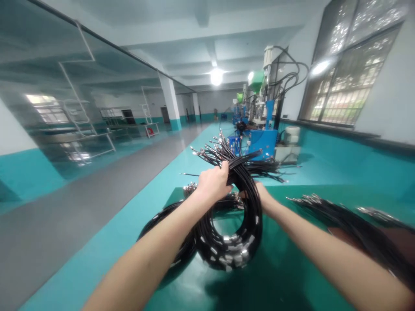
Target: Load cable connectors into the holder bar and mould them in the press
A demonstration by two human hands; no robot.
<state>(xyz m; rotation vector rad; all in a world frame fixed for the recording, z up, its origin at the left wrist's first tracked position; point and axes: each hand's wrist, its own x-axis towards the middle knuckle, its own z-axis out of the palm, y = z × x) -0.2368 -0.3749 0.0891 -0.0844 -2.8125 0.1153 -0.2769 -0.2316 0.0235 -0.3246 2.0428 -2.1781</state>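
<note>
A thick bundle of black cables [254, 211] is looped into a ring above the green table, its loose ends with metal tips fanning out at the top. White labels show along the lower curve of the loop. My left hand [214, 181] is closed around the bundle where its two ends cross. At the loop's right side, my right hand [261, 196] grips the cables; its fingers are mostly hidden behind them. Another coil of black cables [186, 259] lies on the table behind my left forearm, partly covered by it.
On the green table [279, 268], more straight black cable bundles [350, 220] lie at the right. Blue machines [263, 142] with green hoppers stand in a row ahead, beside the windowed wall. A grey walkway [106, 207] runs along the left, past glass partitions.
</note>
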